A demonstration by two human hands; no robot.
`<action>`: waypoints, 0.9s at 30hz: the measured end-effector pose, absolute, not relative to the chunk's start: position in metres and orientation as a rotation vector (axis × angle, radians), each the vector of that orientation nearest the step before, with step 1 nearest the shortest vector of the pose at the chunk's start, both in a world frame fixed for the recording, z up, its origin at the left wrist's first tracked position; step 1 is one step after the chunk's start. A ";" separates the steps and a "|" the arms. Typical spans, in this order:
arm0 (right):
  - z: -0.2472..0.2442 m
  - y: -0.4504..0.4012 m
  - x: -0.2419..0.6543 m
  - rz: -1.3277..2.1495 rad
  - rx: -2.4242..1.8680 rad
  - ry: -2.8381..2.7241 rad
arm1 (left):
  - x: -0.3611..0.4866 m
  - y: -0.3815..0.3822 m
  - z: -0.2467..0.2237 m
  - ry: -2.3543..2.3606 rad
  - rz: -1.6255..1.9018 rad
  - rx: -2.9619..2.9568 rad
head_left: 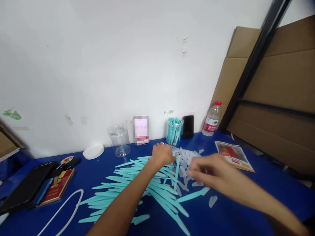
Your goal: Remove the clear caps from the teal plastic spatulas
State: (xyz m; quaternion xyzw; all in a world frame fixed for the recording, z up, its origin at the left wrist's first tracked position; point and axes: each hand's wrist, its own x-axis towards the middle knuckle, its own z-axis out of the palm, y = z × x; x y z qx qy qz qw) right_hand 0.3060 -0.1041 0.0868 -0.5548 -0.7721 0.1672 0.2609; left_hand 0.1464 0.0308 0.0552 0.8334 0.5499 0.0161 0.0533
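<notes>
My left hand reaches over the far side of a pile of turquoise eyebrow razors. Its thumb and fingers pinch the upper end of one upright turquoise eyebrow razor. To its right, my right hand is curled with thumb and fingertips together, slightly blurred; whatever it may hold is hidden. Between and behind the hands lies a heap of small translucent blade caps. Near the right hand, one razor lies apart from the pile, and a single loose cap rests on the blue tabletop.
Along the wall stand a clear jar, a phone, a jar full of razors, a black device and a water bottle. A white lid, black case and white cable lie left; a leaflet, right.
</notes>
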 end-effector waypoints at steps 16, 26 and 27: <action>0.047 -0.016 0.321 0.219 -1.523 -2.678 | 0.158 0.025 0.041 1.829 -0.080 2.490; 0.051 -0.007 0.340 0.280 -1.645 -2.391 | 0.169 0.015 0.043 1.916 -0.076 2.518; 0.052 -0.007 0.343 0.282 -1.660 -2.358 | 0.170 0.015 0.043 1.917 -0.073 2.519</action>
